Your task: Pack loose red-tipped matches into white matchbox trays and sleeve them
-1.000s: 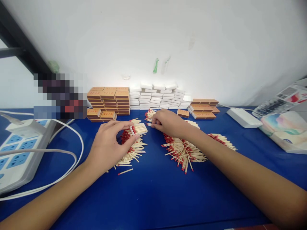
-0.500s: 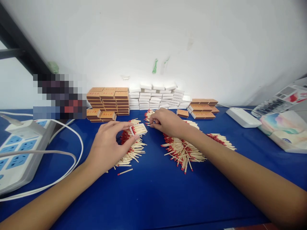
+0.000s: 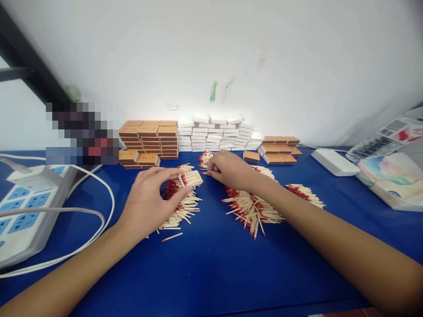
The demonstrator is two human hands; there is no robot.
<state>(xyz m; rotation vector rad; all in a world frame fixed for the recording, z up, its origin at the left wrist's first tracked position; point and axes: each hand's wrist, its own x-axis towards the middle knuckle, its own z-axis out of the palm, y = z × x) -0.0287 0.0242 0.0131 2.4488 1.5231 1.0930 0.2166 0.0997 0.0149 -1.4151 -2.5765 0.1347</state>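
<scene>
My left hand pinches a small white matchbox tray between thumb and fingers, raised over the left pile of matches. Red-headed matches lie inside the tray, their heads toward the left. My right hand is closed, with its fingertips bent down beside a small heap of matches at the back. What those fingertips grip, if anything, is hidden. Below my right wrist spreads a larger match pile. One loose match rests in front of the left pile.
Brown matchboxes are stacked at the back left and back right. White trays are stacked between them by the wall. A power strip with white cables stands left. At right are a white device and a tissue pack.
Almost nothing differs. My right hand's fingers have shifted very slightly by the small heap; my left hand keeps the tray in the same place.
</scene>
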